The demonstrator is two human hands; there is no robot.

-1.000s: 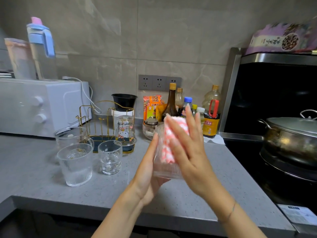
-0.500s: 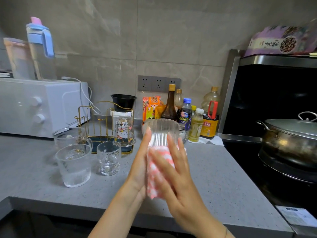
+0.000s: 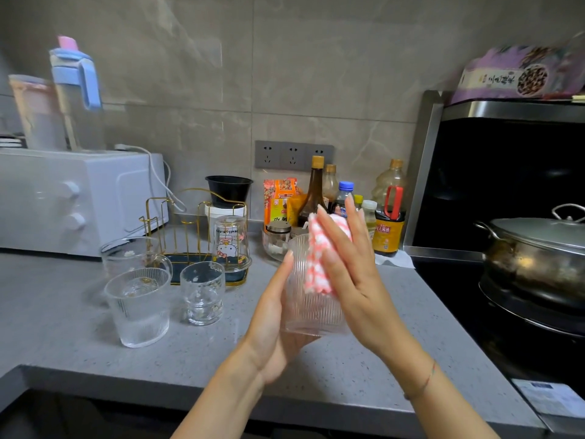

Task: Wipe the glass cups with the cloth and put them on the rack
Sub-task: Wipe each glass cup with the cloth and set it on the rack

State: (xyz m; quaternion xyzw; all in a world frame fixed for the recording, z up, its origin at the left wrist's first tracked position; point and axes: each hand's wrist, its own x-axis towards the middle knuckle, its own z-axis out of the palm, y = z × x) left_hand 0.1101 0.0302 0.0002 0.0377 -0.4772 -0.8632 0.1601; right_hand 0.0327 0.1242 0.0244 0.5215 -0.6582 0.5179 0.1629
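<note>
I see a cup [image 3: 139, 307] on the desk [image 3: 63, 312] before the rack [image 3: 193, 264], an oven [image 3: 63, 198] left, a bottle [image 3: 313, 198] behind right, and a pot [image 3: 538, 248] far right.

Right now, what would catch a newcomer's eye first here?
Centre: a ribbed glass held between left hand and right hand, the right pressing a pink cloth on it. Left, three glasses stand on the counter before a gold rack holding one upturned printed glass.
</note>
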